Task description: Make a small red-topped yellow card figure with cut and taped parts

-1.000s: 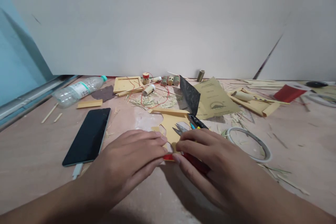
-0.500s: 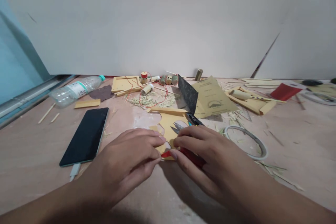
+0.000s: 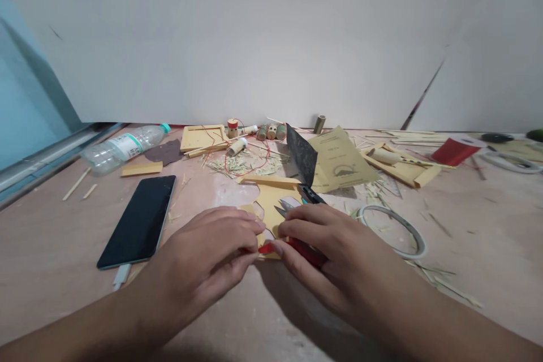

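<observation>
Low in the middle, my left hand [image 3: 220,249] and my right hand [image 3: 335,249] come close together with bent fingers. A small red strip [image 3: 266,248] stretches between their fingertips, pinched at both ends. Beneath the fingers lies a sheet of yellow card [image 3: 271,198] with rounded cut-outs. Metal pointed blades [image 3: 282,207] stick out past the right fingers, and something red, perhaps their handle, shows under the right palm; whether that hand grips it I cannot tell. A black cutter-like tool [image 3: 313,193] rests just beyond.
A phone [image 3: 138,220] with a white cable lies left, near a plastic bottle [image 3: 127,147]. Sandpaper [image 3: 345,161] stands folded behind the hands. At right are a tape roll [image 3: 419,246] and a red roll [image 3: 453,150]. Small wooden cylinders [image 3: 271,132], shavings and sticks line the back.
The view has shifted slightly, so things on the right sit a little further left. Both hands keep nearly the same pose around the red strip.
</observation>
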A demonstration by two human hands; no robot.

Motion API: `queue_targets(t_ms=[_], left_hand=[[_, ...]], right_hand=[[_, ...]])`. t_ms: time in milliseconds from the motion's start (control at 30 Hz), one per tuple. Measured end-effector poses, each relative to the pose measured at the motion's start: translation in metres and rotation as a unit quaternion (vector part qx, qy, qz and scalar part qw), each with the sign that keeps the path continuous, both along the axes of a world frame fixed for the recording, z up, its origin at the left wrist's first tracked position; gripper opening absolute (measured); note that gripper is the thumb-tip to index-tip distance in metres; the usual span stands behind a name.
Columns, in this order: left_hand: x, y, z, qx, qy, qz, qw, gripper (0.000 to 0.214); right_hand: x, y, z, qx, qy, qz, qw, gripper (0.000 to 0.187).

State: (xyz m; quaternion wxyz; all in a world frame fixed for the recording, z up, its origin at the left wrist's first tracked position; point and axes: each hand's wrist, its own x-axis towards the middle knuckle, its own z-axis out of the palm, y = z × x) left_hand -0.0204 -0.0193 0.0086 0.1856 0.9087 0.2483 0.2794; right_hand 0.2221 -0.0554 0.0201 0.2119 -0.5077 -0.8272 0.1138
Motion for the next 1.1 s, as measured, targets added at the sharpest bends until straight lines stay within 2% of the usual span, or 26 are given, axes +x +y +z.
queue_targets(t_ms=[300, 500, 633, 867, 1100], left_hand=[[0.003, -0.001, 0.003, -0.014, -0.010, 0.007, 1.000, 0.018], [-0.004, 0.002, 0.004, 0.037, 0.017, -0.020, 0.999, 0.033], [-0.007, 0.003, 0.007, 0.028, 0.048, -0.032, 0.998, 0.035], [-0.004, 0.001, 0.003, 0.029, 0.017, 0.001, 0.999, 0.027], [-0.006, 0.000, 0.002, 0.010, 0.049, 0.003, 0.999, 0.023]], right_hand=[[-0.003, 0.005, 0.000, -0.036, 0.007, 0.005, 0.999, 0.025], [-0.003, 0.001, 0.000, -0.035, 0.012, 0.005, 0.999, 0.023], [-0.005, -0.001, -0.001, -0.030, 0.014, 0.013, 0.999, 0.024], [-0.006, -0.001, -0.002, -0.032, 0.013, 0.006, 0.999, 0.025], [-0.006, -0.005, -0.002, -0.041, 0.023, 0.004, 0.999, 0.026]])
